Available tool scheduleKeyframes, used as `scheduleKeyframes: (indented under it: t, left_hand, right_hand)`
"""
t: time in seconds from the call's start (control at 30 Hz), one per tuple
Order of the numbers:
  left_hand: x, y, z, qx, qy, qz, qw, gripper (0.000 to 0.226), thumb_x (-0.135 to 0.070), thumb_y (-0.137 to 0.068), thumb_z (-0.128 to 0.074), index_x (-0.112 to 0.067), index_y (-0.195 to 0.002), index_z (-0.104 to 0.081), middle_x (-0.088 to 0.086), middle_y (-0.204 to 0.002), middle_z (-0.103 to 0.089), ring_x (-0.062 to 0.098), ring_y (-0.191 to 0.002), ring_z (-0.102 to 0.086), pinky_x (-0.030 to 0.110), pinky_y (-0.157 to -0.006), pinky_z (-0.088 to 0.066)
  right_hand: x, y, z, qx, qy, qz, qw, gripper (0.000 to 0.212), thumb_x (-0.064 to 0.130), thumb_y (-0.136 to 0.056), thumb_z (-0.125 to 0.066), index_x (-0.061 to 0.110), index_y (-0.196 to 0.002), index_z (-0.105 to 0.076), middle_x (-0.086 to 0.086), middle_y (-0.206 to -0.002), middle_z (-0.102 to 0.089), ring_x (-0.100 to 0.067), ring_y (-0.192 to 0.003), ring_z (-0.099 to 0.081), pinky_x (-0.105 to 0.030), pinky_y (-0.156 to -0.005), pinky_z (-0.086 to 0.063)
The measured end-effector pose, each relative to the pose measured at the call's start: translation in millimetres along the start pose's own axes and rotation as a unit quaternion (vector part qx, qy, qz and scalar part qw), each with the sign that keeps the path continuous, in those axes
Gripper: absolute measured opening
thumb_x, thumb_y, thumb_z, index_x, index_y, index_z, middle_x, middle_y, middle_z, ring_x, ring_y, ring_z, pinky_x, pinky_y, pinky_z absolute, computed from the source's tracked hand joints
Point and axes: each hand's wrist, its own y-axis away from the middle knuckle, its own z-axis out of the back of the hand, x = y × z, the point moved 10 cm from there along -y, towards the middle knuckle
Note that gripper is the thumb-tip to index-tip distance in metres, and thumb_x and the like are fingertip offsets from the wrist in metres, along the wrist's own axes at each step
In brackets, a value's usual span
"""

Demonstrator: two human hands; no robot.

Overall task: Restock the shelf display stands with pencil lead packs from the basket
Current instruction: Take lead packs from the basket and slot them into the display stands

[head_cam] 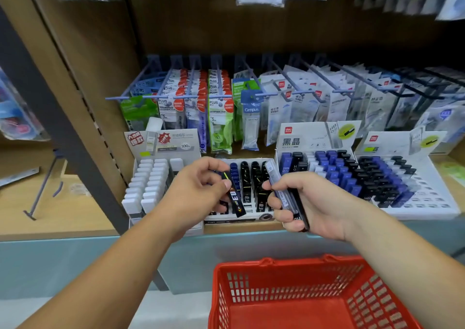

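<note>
Nearest, the red basket [289,288] sits below the shelf [75,215]. Above it, the left hand [198,190] pinches one black lead pack [236,199] between thumb and fingertips. The right hand [304,202] curls round a bundle of packs [280,189], and both are over the middle display stand [236,220].

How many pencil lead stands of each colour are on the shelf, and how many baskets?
Cardboard display stand of mostly white pencil lead packs: 1
Cardboard stand of mostly black packs: 1
Cardboard stands of mixed blue, black and white packs: 2
Red plastic basket: 1
Total: 5
</note>
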Motion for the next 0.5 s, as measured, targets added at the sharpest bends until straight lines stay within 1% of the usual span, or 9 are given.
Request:
scheduleKeyframes:
  t: [0.07, 0.13, 0.23, 0.27, 0.33, 0.37, 0.43, 0.5]
  left_hand:
    - [0, -5, -3, -0.007, 0.001, -0.002, 1.0, 0.018, -0.003, -0.098, -0.066, -0.014, -0.113, -0.065, 0.007, -0.08, -0.063, 0.022, -0.07, -0.071, 0.04, -0.071, -0.065]
    - [0, -11, -3, -0.03, 0.01, -0.004, 0.999, 0.017, -0.002, -0.097, -0.067, -0.013, -0.11, -0.065, 0.005, -0.088, -0.062, 0.024, -0.069, -0.073, 0.04, -0.074, -0.065]
    - [-2, -16, -4, -0.056, 0.006, -0.017, 0.998, 0.016, -0.003, -0.093, -0.072, -0.015, -0.103, -0.068, 0.003, -0.087, -0.062, 0.023, -0.07, -0.072, 0.04, -0.077, -0.065]
    - [-4, -17, -4, -0.06, -0.016, -0.029, 0.998, 0.016, -0.004, -0.091, -0.075, -0.017, -0.1, -0.07, 0.004, -0.087, -0.065, 0.023, -0.072, -0.07, 0.037, -0.077, -0.064]
    - [-8, -20, -10, -0.057, -0.081, -0.061, 0.993, 0.019, -0.006, -0.088, -0.078, -0.022, -0.094, -0.072, 0.007, -0.09, -0.069, 0.021, -0.078, -0.068, 0.022, -0.076, -0.059]
    - [-10, -21, -14, -0.055, -0.113, -0.074, 0.989, 0.02, -0.007, -0.087, -0.079, -0.025, -0.092, -0.072, 0.006, -0.09, -0.071, 0.018, -0.08, -0.067, 0.017, -0.075, -0.056]
    - [-10, -22, -17, -0.056, -0.161, -0.089, 0.981, 0.022, -0.009, -0.087, -0.08, -0.029, -0.09, -0.073, -0.002, -0.085, -0.072, 0.008, -0.08, -0.066, 0.012, -0.073, -0.051]
    - [-10, -23, -18, -0.055, -0.191, -0.093, 0.976, 0.02, -0.011, -0.087, -0.08, -0.03, -0.091, -0.074, -0.007, -0.083, -0.071, 0.004, -0.079, -0.065, 0.01, -0.071, -0.049]
  right_hand:
    - [-1, 0, 4, 0.005, -0.018, 0.012, 1.0, 0.025, 0.014, -0.093, -0.061, 0.011, -0.116, -0.052, -0.007, -0.077, -0.054, -0.018, -0.059, -0.043, -0.025, -0.044, -0.025]
    - [-2, -1, 11, -0.006, -0.015, 0.026, 1.0, 0.022, 0.015, -0.098, -0.061, 0.007, -0.117, -0.056, -0.01, -0.08, -0.058, -0.019, -0.06, -0.048, -0.026, -0.044, -0.028]
    - [-2, 0, 19, -0.022, -0.012, 0.035, 0.999, 0.021, 0.019, -0.103, -0.057, 0.004, -0.117, -0.06, -0.012, -0.083, -0.062, -0.022, -0.06, -0.052, -0.026, -0.042, -0.031]
    - [-3, -1, 22, -0.03, -0.013, 0.036, 0.999, 0.023, 0.02, -0.104, -0.057, 0.003, -0.118, -0.061, -0.013, -0.084, -0.063, -0.022, -0.06, -0.052, -0.026, -0.042, -0.03]
    - [-4, -2, 25, -0.047, -0.015, 0.039, 0.998, 0.027, 0.02, -0.104, -0.057, 0.001, -0.121, -0.063, -0.012, -0.084, -0.063, -0.022, -0.058, -0.05, -0.026, -0.043, -0.025]
    - [-4, -2, 25, -0.051, -0.016, 0.042, 0.998, 0.028, 0.021, -0.104, -0.057, 0.001, -0.122, -0.064, -0.011, -0.083, -0.063, -0.021, -0.056, -0.048, -0.026, -0.044, -0.022]
    - [-3, -2, 24, -0.048, -0.015, 0.049, 0.998, 0.028, 0.021, -0.103, -0.057, 0.002, -0.123, -0.065, -0.01, -0.081, -0.062, -0.02, -0.056, -0.047, -0.027, -0.046, -0.02]
    - [-1, -1, 23, -0.045, -0.016, 0.052, 0.998, 0.028, 0.022, -0.103, -0.058, 0.003, -0.122, -0.066, -0.009, -0.079, -0.061, -0.02, -0.056, -0.048, -0.027, -0.046, -0.02]
